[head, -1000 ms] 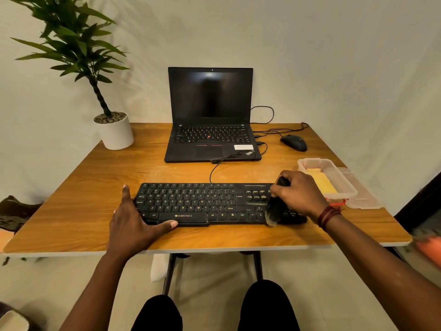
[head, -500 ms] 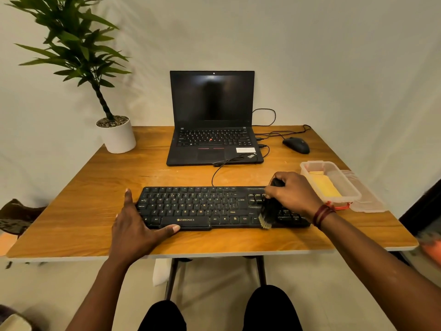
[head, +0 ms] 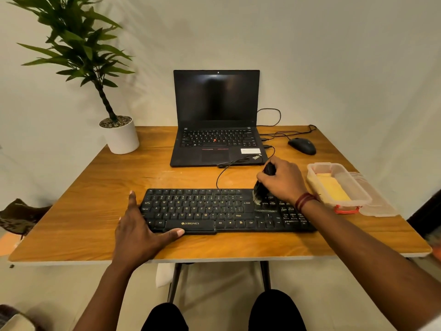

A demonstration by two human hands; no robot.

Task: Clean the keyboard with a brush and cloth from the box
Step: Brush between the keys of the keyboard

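A black keyboard (head: 202, 211) lies along the front of the wooden table (head: 95, 199). My right hand (head: 284, 180) grips a black brush (head: 259, 191) with pale bristle tips, bristles down on the keys near the back edge, right of the letter block. My left hand (head: 140, 228) rests flat on the table at the keyboard's left end, thumb along the front edge by the space bar. To the right stands a clear plastic box (head: 343, 185) with a yellow cloth (head: 331, 187) inside.
An open black laptop (head: 216, 123) sits at the back centre, a black mouse (head: 302, 145) to its right with cables. A potted plant (head: 119, 134) stands at the back left. The box's clear lid (head: 379, 204) lies beside the box. My knees show under the table.
My right hand has drawn the brush from the keyboard's front edge to its back edge, on the right part. My left hand has stayed in place.
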